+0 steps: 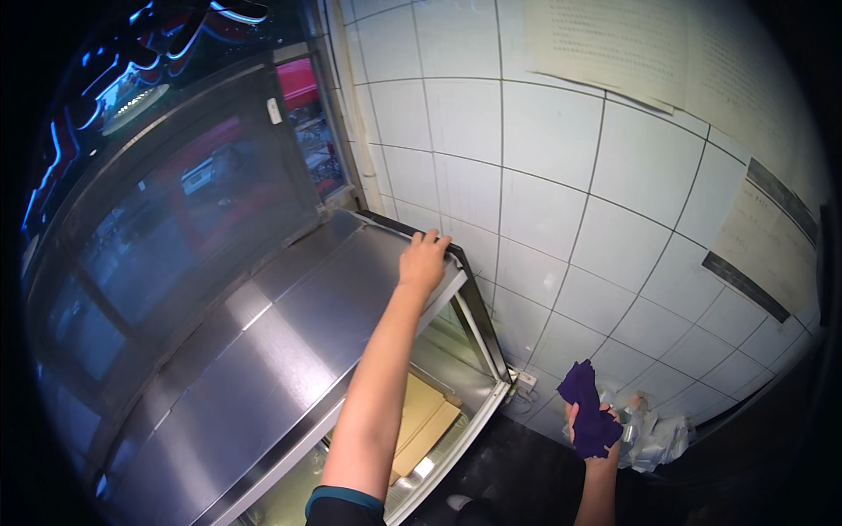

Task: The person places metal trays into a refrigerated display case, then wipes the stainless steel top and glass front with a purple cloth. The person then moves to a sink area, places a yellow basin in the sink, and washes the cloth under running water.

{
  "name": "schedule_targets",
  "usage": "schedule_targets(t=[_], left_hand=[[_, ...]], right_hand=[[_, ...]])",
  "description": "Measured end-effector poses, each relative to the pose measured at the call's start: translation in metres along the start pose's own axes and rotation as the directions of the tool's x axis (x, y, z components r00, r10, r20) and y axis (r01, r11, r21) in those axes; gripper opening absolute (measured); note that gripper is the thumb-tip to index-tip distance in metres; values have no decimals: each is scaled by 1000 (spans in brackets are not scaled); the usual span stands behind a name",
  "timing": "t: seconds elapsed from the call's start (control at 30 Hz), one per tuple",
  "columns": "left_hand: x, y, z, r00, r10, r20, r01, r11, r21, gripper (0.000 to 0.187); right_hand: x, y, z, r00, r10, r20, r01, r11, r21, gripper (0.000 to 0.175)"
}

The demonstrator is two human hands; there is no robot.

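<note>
My left hand [424, 262] rests on the back right corner of a stainless-steel cabinet top [316, 309], its fingers over the black edge strip beside the tiled wall. Nothing shows in it. A crumpled dark purple cloth [592, 421] is in my right hand [612, 437], held at the lower right, away from the cabinet. Below the metal top, the cabinet's front shows an interior with flat cardboard [424, 421] lying inside.
A white tiled wall [546, 217] with papers [756, 243] on it stands at the right. Dark window glass [191, 191] lies beyond the cabinet. A white power socket [524, 379] with cables and a heap of plastic bags [654, 437] are low by the wall.
</note>
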State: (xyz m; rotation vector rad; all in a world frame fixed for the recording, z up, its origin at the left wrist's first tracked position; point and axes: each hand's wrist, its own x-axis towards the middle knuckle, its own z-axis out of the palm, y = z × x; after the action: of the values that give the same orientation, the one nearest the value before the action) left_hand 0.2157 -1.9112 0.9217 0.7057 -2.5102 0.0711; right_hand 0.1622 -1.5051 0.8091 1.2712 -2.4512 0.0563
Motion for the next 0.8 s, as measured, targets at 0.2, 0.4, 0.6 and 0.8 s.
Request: schedule_targets(t=[0.2,0.4,0.6,0.8], left_hand=[[5,8,18,995,44,-86,-33,991,126,21],[6,13,26,984,88,-153,-44,962,270,18],[6,20,23,983,114,-144,-64,947,313,20],[5,26,21,982,135,-133,-71,914,399,22]], right_hand=[[-16,76,28,952,27,-306,-100,969,-224,19],[-80,126,44,960,-258,111,191,310,-931,32],[-149,138,48,662,-66,747,257,-916,-308,45],[-204,137,51,565,57,823,271,-955,-120,44]])
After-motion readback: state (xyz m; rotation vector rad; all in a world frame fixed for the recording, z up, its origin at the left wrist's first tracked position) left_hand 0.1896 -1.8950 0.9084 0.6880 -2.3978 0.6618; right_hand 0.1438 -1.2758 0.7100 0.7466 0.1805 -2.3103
